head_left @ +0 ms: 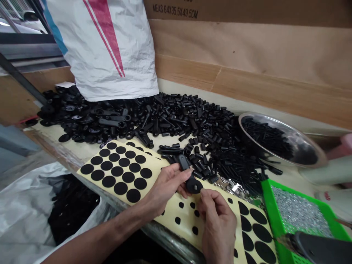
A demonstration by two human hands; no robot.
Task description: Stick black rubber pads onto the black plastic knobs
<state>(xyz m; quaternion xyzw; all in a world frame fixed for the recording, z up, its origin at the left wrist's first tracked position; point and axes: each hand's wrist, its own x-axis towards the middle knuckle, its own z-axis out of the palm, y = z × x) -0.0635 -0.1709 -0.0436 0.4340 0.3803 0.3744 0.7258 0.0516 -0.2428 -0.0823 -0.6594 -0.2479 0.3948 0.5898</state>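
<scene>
My left hand [167, 185] is closed around a black plastic lever arm [183, 161], which has a broad round end with a small metal piece at its centre. At the rim of that round end, the fingers of my right hand [218, 216] are bent into a pinch. What lies between those fingertips is hidden. Beneath both hands is a pale yellow sticker sheet [188, 231] with small black pads. Another sheet of black round stickers [117, 168] lies to the left, and one with larger black ovals [258, 231] to the right.
Black plastic parts [176, 113] are heaped behind the hands. A steel bowl [316, 154] holds black pieces; a green basket [268, 198] holds small shiny parts. A dark power tool [319, 245] is at lower right. A white sack [118, 47] stands behind, and an open bag [24, 212] sits lower left.
</scene>
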